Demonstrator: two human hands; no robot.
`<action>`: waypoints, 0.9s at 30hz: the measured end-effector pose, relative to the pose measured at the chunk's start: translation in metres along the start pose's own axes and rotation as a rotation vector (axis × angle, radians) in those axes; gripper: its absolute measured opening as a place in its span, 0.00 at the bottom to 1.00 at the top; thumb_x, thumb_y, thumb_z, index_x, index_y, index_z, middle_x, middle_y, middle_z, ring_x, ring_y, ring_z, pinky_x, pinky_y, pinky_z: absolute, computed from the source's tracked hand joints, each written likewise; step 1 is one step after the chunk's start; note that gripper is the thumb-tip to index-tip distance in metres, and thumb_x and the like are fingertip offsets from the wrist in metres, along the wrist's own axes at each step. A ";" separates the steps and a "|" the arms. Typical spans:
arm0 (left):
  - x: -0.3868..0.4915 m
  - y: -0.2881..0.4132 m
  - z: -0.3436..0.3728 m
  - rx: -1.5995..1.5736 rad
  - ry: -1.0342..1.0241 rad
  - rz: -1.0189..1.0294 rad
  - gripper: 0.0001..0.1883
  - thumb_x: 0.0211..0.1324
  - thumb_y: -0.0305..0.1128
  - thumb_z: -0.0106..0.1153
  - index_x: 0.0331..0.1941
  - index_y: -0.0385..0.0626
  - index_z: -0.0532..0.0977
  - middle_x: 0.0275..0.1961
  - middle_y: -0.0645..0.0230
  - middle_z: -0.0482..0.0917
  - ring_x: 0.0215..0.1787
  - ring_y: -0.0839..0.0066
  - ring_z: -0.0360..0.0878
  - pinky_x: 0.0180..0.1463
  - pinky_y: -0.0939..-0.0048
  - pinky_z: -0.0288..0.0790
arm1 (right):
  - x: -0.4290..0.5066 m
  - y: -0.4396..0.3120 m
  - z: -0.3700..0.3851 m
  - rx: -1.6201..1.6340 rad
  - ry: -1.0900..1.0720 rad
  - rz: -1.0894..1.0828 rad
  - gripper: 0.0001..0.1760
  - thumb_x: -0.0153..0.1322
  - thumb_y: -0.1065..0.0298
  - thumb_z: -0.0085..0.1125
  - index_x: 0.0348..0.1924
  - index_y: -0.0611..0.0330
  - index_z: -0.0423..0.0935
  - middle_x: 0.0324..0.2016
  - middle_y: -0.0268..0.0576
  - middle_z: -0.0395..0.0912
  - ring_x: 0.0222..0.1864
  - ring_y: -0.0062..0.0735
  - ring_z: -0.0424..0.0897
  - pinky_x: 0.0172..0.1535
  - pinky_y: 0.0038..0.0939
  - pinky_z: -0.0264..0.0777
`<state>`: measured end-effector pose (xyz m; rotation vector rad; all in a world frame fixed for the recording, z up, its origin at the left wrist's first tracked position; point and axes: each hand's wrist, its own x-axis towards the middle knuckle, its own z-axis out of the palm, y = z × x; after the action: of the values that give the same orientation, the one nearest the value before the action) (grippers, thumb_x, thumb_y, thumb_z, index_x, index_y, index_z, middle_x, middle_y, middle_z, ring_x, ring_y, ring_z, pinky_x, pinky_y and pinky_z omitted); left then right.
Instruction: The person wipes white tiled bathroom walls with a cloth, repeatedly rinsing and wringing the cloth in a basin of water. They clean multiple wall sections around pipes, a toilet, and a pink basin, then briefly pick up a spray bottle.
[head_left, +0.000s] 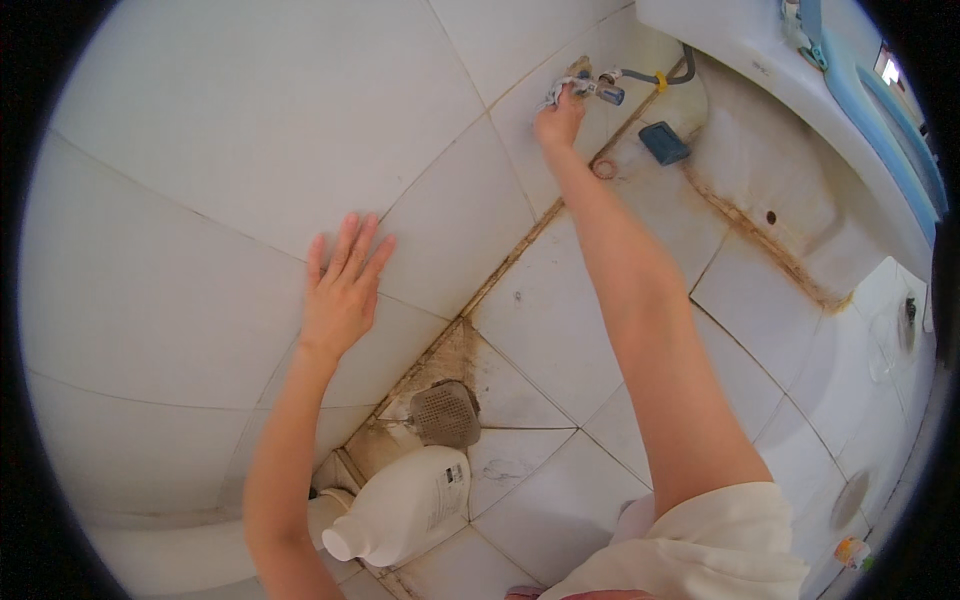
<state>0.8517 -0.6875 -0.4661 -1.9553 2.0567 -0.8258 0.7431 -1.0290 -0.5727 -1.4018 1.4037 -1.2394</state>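
My right hand (561, 121) grips a pale crumpled cloth (553, 94) against the tiled wall, beside a metal angle valve (589, 84) with a blue-tipped handle. A stained patch shows on the wall behind the valve. From the valve a grey hose (637, 76) with a yellow tie runs toward the toilet. Flat on the white wall tiles (225, 150), my left hand (341, 289) rests with its fingers spread and holds nothing. Part of the cloth is hidden by my right hand.
Below my left hand are a grated floor drain cover (446, 412) and a large white plastic bottle (420, 502). A dark block (664, 142) and a small ring (604, 167) lie near the white toilet (772, 172), which has a blue seat (862, 105). Brown grime lines the wall joint.
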 end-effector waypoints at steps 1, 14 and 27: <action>0.001 0.000 0.002 -0.008 -0.007 -0.008 0.30 0.54 0.27 0.52 0.63 0.57 0.63 0.71 0.71 0.55 0.74 0.70 0.47 0.72 0.50 0.39 | -0.007 -0.002 0.000 -0.013 -0.013 0.087 0.35 0.66 0.75 0.46 0.66 0.62 0.48 0.50 0.58 0.60 0.47 0.53 0.70 0.50 0.42 0.67; -0.007 0.009 -0.027 -0.199 -0.147 -0.039 0.25 0.56 0.29 0.52 0.60 0.52 0.68 0.67 0.64 0.63 0.71 0.62 0.53 0.70 0.53 0.46 | -0.237 -0.048 -0.065 0.635 -0.905 0.291 0.12 0.73 0.72 0.42 0.48 0.60 0.70 0.32 0.29 0.65 0.33 0.17 0.65 0.38 0.23 0.64; -0.031 0.181 -0.176 -1.654 -0.466 -0.903 0.14 0.58 0.35 0.59 0.44 0.39 0.74 0.37 0.67 0.79 0.35 0.79 0.75 0.39 0.75 0.71 | -0.323 -0.059 -0.278 0.281 -0.779 0.182 0.20 0.68 0.77 0.46 0.54 0.60 0.66 0.40 0.45 0.65 0.36 0.34 0.69 0.39 0.30 0.67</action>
<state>0.6124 -0.6149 -0.4194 -3.2158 1.3382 1.8011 0.5144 -0.6737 -0.4887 -1.3122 0.7579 -0.6211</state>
